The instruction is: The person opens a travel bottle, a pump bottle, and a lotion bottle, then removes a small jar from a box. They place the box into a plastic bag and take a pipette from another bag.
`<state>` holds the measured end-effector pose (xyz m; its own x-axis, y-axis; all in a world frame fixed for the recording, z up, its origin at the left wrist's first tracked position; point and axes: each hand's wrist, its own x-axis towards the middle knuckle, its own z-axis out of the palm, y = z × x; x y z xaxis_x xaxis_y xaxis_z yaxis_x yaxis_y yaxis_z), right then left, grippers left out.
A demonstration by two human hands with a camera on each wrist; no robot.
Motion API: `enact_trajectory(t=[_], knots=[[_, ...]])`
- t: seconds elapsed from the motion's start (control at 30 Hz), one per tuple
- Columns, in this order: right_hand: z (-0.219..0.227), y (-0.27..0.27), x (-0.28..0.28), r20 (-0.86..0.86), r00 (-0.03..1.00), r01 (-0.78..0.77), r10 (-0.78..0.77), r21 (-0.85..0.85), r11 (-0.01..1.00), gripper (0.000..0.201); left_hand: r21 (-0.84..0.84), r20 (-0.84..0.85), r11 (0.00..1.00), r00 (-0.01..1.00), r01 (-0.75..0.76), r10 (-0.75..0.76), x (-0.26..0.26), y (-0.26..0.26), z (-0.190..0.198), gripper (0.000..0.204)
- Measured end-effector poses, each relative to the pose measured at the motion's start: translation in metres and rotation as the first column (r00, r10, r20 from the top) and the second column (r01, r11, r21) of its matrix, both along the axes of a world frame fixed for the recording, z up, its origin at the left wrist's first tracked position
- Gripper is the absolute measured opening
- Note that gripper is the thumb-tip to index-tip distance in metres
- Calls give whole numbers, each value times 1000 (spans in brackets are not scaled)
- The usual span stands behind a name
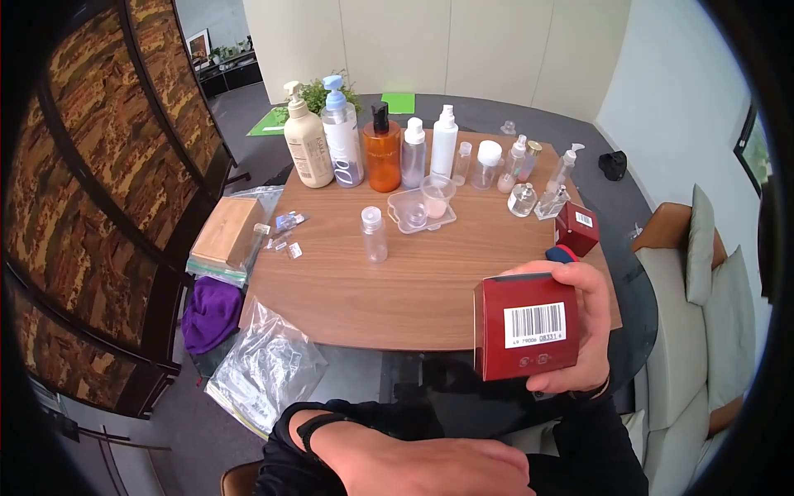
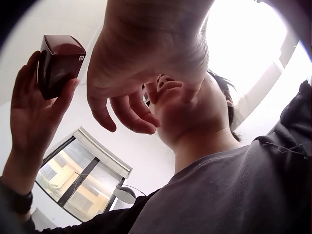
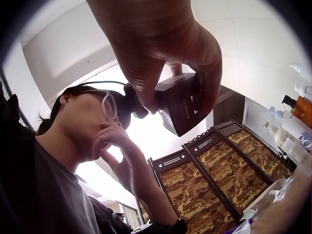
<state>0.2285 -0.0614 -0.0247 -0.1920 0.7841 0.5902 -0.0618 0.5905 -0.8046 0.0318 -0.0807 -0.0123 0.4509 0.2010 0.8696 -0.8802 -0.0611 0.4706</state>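
Note:
My right hand (image 1: 589, 331) grips a dark red box (image 1: 529, 326) by its sides, holding it above the table's front right edge with a barcode face toward the head camera. In the right wrist view the fingers of the right hand (image 3: 165, 53) pinch the dark box (image 3: 181, 105). Held close to my body, the left hand (image 1: 438, 467) holds nothing; in the left wrist view this hand (image 2: 146, 73) has loosely bent fingers near the chin. A second red box (image 1: 576, 229) lies on the table (image 1: 331, 289) beyond the right hand.
Pump bottles (image 1: 383, 157), small clear bottles and jars line the table's back. A clear bottle (image 1: 375, 236) and a clear tray (image 1: 401, 217) stand nearer. At left are a wooden box (image 1: 225, 230), a purple cloth (image 1: 212, 312) and a plastic bag (image 1: 269, 360); a sofa (image 1: 674, 306) stands at right.

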Motion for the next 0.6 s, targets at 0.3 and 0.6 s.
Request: enact_trajectory(t=[0.3,0.6], knots=[[7,-1,3,43,994,-105,103,35,994,87,74,-13,914,916,-398,400,-18,49,3,22],[20,-8,5,140,987,-78,76,6,997,84,499,-467,538,312,-679,827,-15,49,26,87]])
